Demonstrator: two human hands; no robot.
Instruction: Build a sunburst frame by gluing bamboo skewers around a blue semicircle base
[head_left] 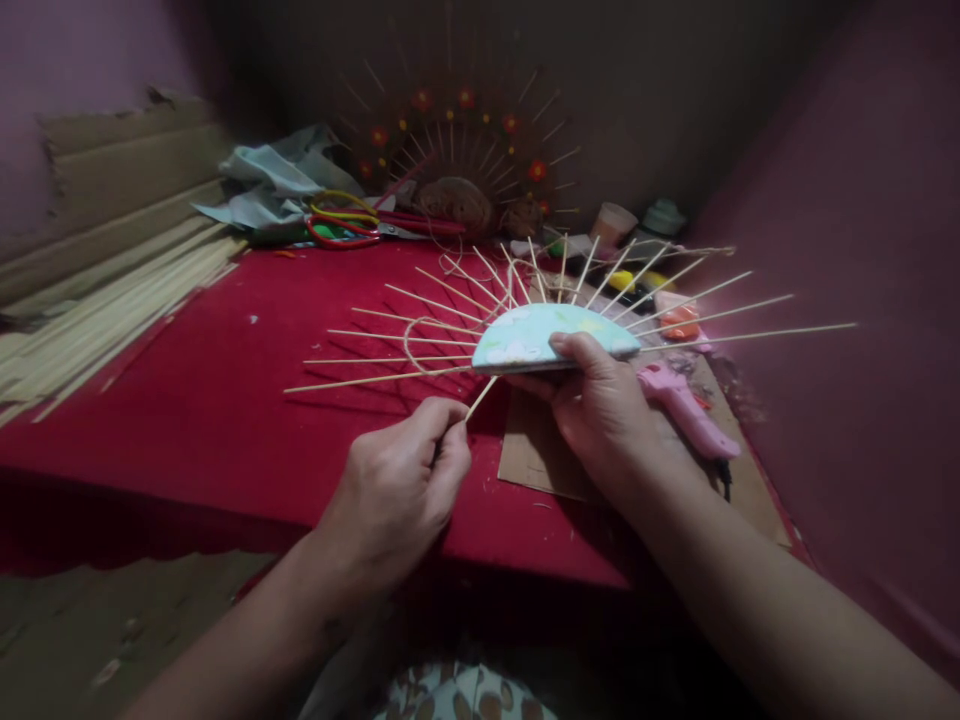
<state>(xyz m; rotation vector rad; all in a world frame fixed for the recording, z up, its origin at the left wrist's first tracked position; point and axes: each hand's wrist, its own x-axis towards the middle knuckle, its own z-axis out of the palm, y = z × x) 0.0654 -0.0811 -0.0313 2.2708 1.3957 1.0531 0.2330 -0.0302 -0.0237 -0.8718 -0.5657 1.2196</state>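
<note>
My right hand [600,405] grips a half-round, pale blue piece [532,335] by its flat edge, thumb on top and fingers beneath. Thin wooden sticks [442,290] fan out from its curved side like rays. A loop of twine [409,345] runs among the sticks on the left, and more twine lies along the upper right ones. Closed near the table's front, my left hand [412,465] pinches a thin stick [481,397] whose far end reaches the underside of the half-round piece. Whether that end touches the piece, I cannot tell.
Bundled sticks [112,310] lie at left beside cardboard [127,160]. Red-handled scissors [345,240] and grey cloth [277,180] sit behind. A pink glue gun [690,415] rests on cardboard [540,450] at right. Against the back wall stands a rayed decoration with red flowers [537,171]. Red cloth [247,440] covers the table.
</note>
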